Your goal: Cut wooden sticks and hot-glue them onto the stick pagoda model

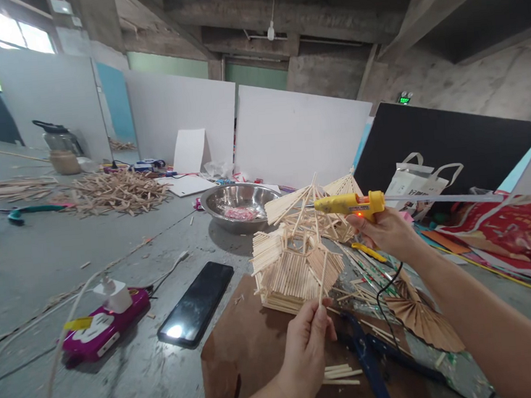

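Observation:
My left hand (308,341) pinches the lower end of a thin wooden stick (322,277), which points up across the front of a small model house (294,267) built of such sticks. In my right hand (384,229) is a yellow hot glue gun (350,204), its small light glowing orange and a long clear glue stick (442,197) jutting from its back. The gun's nozzle points left, close to the model's upper roof pieces (294,203). Beneath the model lies a brown board (246,349), with several short loose sticks (341,374) beside my left wrist.
A black phone (195,304) and a purple power strip (106,324) lie to the left. Behind the model stands a metal bowl (230,220). Blue-handled pliers (365,351) rest near my right forearm. A stick pile (120,190) and green-handled pliers (34,210) sit farther left.

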Tool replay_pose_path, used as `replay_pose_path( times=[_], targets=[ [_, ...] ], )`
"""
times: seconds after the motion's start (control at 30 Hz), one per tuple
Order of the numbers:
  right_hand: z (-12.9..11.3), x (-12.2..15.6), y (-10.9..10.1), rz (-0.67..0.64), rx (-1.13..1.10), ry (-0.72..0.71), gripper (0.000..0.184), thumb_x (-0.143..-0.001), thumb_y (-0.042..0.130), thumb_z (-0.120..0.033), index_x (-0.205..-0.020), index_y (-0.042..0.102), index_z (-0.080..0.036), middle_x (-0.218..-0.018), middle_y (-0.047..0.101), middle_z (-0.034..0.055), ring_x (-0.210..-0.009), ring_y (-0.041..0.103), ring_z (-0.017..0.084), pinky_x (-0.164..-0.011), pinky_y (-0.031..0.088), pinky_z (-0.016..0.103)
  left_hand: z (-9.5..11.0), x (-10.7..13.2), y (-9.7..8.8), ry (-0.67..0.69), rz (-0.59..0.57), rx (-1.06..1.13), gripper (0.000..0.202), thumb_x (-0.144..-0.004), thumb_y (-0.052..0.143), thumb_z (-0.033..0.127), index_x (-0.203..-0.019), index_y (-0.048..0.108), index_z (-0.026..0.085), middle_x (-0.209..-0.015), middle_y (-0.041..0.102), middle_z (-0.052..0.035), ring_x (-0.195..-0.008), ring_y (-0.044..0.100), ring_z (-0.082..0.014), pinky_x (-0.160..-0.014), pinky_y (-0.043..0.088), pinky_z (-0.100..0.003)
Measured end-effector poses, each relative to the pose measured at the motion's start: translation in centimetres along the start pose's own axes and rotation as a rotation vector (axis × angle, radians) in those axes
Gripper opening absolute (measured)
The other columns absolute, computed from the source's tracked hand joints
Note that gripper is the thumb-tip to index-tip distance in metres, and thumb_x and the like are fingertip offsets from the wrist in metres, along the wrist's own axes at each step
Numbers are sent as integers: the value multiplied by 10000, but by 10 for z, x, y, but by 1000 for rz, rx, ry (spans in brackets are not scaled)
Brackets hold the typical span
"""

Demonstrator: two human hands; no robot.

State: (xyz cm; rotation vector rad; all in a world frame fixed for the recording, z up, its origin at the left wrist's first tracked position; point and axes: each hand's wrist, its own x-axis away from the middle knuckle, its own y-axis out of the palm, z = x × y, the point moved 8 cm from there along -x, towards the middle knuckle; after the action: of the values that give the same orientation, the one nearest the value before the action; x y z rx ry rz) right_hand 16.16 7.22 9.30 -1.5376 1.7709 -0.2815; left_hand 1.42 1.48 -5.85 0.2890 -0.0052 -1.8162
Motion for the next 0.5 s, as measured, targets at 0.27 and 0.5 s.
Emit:
replay_pose_path(
  times=[0.27,0.5],
  targets=[
    [-2,-1,-6,64,-5,18,359,-666,487,-512,-581,484,-164,-352,386,-51,-308,367,75,-328,283,217,11,-6,-9,27,26,-84,336,-743,423,410,-617,564,132,-475,511,3,-492,445,-90,-526,350,-197],
    [2,7,-9,-12,-316,75,322,-664,512,-484,-634,514,-164,-410,462,-23,-308,359,69,-332,299,228,55,-22,-33,71,163,-264,353,-734,420,391,-493,509,148,-474,500,10,-483,428,-89,-500,336,-193]
  ],
)
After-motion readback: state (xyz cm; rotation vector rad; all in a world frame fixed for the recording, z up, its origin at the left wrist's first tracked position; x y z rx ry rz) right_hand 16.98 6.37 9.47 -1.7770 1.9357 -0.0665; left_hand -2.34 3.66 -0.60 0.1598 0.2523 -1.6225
